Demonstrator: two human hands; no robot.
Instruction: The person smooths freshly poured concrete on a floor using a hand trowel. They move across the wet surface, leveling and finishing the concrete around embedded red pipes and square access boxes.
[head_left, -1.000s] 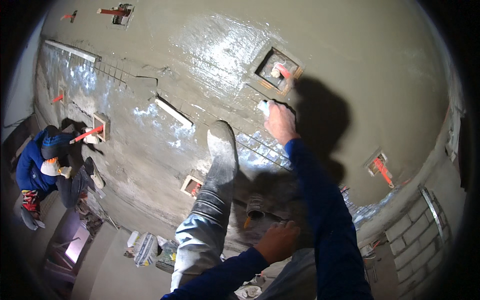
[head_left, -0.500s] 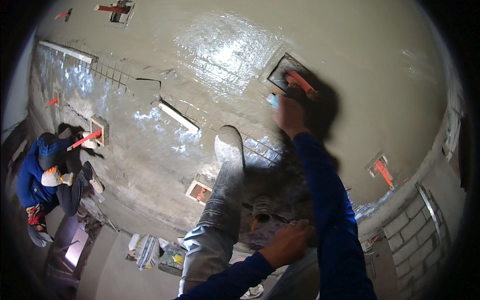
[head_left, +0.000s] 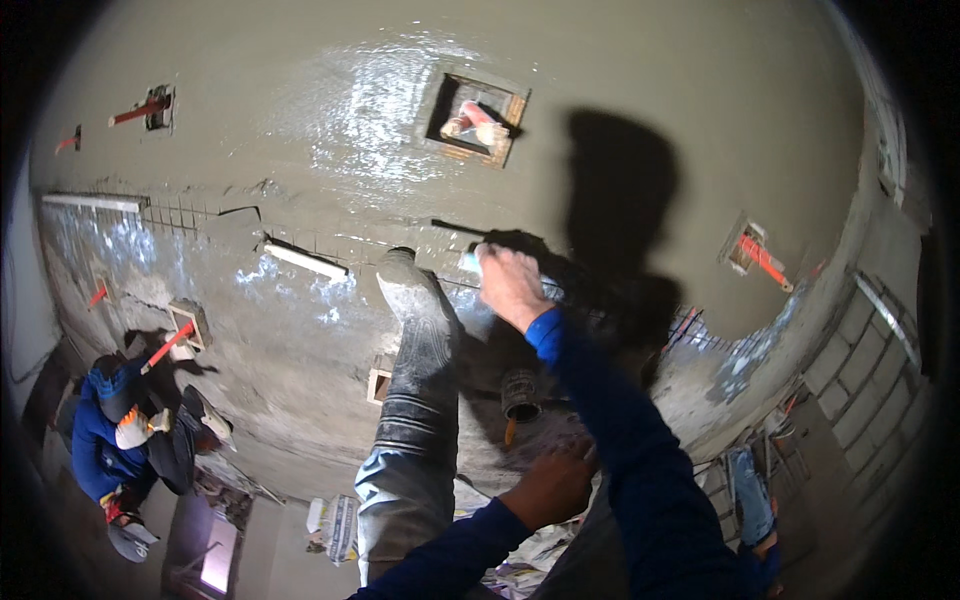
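Observation:
My right hand is closed around the light blue handle of a trowel. Its thin dark edge shows at the border between smooth wet cement and a rougher, darker strip. My left hand is closed low in front of me; anything inside its fingers is hidden. Between my hands and the cement stands a dark cylindrical container with an orange piece at its mouth. A dusty boot on an outstretched leg rests against the rough strip, left of my right hand.
Orange pipes stick out of a square wooden-edged recess, and another orange pipe projects at right. A white strip lies along exposed wire mesh. A co-worker crouches at far left. A block wall rises at right.
My right hand has moved away from the recess with the trowel, down to the edge of the wet cement. The whole view has shifted; my left hand stays low and closed.

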